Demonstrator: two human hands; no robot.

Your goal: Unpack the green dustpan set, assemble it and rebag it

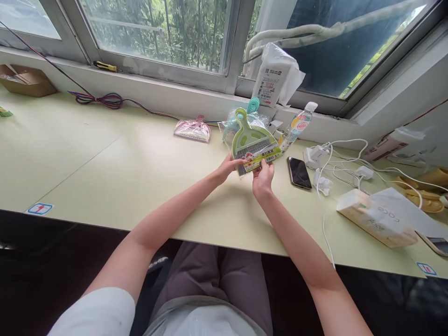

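Note:
Both my hands hold a green mini dustpan-and-brush set point(252, 140) with a yellow label, tilted up above the pale green desk point(122, 172). My left hand point(227, 167) pinches its lower left edge. Gripping the lower edge by the label is my right hand point(263, 178). Behind the green set lies a plastic-wrapped teal set point(252, 105). A pink dustpan set point(193, 129) lies flat on the desk to the left, near the window sill.
A black phone point(299, 172) lies just right of my hands, with a water bottle point(296, 127), white chargers and cables point(336, 163) and a tissue box point(376, 220) further right. A white parcel bag point(275, 77) leans on the window. Coloured wires point(101, 99) and a cardboard box point(24, 80) sit at the left.

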